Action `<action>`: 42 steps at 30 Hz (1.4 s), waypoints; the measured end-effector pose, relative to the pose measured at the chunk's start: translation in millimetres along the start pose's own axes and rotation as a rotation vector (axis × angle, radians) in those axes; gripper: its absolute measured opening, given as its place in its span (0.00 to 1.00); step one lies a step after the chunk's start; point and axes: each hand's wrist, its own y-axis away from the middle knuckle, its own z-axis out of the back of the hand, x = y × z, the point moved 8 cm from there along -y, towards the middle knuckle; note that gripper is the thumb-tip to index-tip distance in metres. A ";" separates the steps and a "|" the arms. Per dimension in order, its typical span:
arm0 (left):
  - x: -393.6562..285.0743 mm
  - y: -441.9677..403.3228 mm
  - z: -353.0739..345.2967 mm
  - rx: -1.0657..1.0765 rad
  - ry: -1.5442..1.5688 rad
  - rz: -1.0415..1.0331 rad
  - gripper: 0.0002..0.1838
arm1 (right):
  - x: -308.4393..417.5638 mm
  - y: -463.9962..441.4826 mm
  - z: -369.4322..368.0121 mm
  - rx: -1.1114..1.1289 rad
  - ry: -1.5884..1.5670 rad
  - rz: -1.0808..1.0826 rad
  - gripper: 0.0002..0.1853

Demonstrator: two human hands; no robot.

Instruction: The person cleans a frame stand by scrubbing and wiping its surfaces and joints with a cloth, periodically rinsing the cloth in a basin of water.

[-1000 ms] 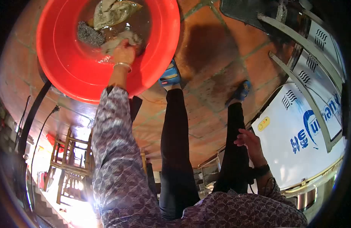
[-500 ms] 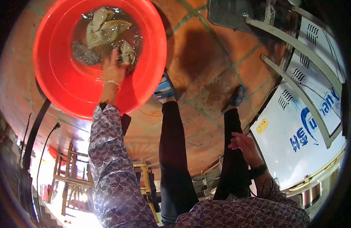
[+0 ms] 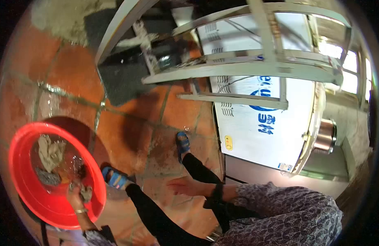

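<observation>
My left hand, with a bracelet at the wrist, is down inside the red basin, its fingers closed on a wet greyish cloth. Another beige-grey cloth lies crumpled in the basin's shallow water. Between that cloth and my left hand sits a grey mesh-like scrubber. My right hand hangs over the tiled floor in front of my legs, fingers stretched out, holding nothing.
A white appliance with blue lettering stands at the right. Before it are pale wooden frame bars. A dark mat or board lies at upper left. My feet wear blue sandals. A metal pot is at far right.
The view has swung right, so the basin now appears at lower left and more of the appliance and wooden frame shows. My left hand has closed on the small cloth.
</observation>
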 end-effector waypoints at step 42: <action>-178.1 164.3 -2.4 -0.526 -0.212 -0.274 0.28 | 276.5 -45.8 -113.5 -0.069 0.423 0.488 0.20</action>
